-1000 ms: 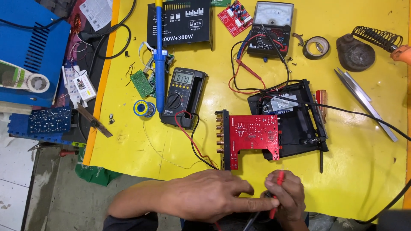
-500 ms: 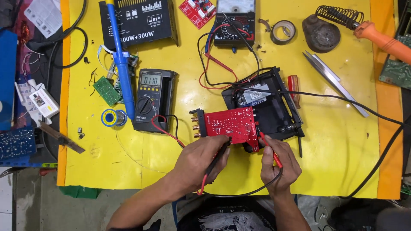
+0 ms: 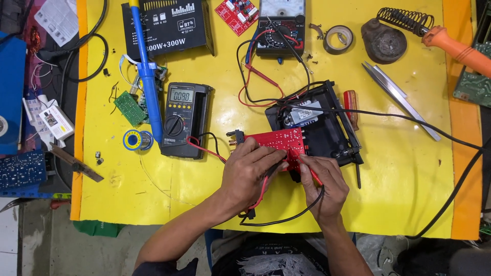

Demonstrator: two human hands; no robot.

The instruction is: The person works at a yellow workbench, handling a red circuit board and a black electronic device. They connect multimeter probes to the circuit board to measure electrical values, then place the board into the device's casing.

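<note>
Two bare hands meet at the near edge of a yellow worktop (image 3: 409, 194), close together but each busy with its own tool. The left hand (image 3: 248, 171) pinches a slim black meter probe (image 3: 273, 168) between thumb and fingers, its tip angled toward the right. The right hand (image 3: 325, 184) is closed around a red meter probe (image 3: 309, 171), whose tip points up and to the left. Both tips rest at the lower edge of a red rectangular circuit board (image 3: 276, 143), which lies directly beyond the fingers, tilted slightly. Red and black leads loop down from the probes, below the wrists.

The board leans against a black open metal chassis (image 3: 327, 128) just beyond the right hand, with a red-handled screwdriver (image 3: 351, 105) beside it. To the left of the left hand sits a black digital multimeter (image 3: 181, 117) with a grey display and round dial; a long blue desoldering pump (image 3: 146, 76) lies alongside it, and a small spool of solder (image 3: 135, 139) sits near the pump's lower end. Farther out, beyond the chassis, stands a black analogue meter (image 3: 280, 25) with tangled red and black leads. To its right are a roll of dark tape (image 3: 338, 39), a round soldering iron stand with a coiled holder (image 3: 383, 38), and silver tweezers (image 3: 399, 99).
</note>
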